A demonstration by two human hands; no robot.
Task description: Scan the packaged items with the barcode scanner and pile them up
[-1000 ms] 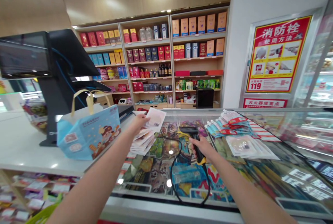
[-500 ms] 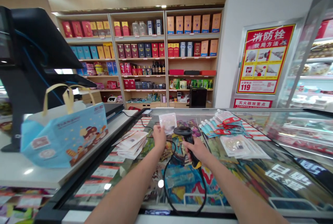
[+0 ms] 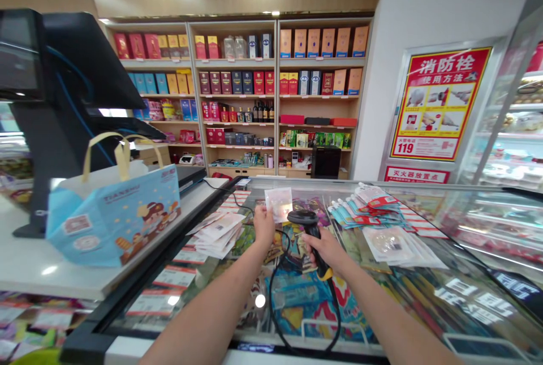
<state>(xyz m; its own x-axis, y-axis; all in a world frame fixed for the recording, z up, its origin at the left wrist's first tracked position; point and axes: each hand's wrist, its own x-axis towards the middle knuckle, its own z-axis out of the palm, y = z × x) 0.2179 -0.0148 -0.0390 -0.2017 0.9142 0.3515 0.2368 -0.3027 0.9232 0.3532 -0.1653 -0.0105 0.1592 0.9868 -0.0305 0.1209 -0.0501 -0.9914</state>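
My left hand [image 3: 263, 222] pinches the edge of a small clear-and-white packet [image 3: 280, 203], held upright above the glass-topped case [image 3: 254, 283]. A glow of light falls on the packet's face. In my right hand [image 3: 327, 247] is a black and yellow barcode scanner [image 3: 313, 230], its head turned toward the packet and close to it. The scanner's black cable [image 3: 271, 297] loops down over the glass. Left of my hands lies a loose pile of similar white packets [image 3: 220, 232]. To the right are more flat clear packets [image 3: 392, 245].
Blue and red pouches [image 3: 367, 206] are heaped at the right on the glass. A blue paper bag [image 3: 114, 218] with cream handles stands on the white counter [image 3: 63, 280] at left, beside a black checkout screen [image 3: 89, 59]. Shelves of boxes [image 3: 237, 82] line the back wall.
The view has shifted slightly, so the scene sits a little further right. A bright glow now shows on the held packet. Both hands keep their grips.
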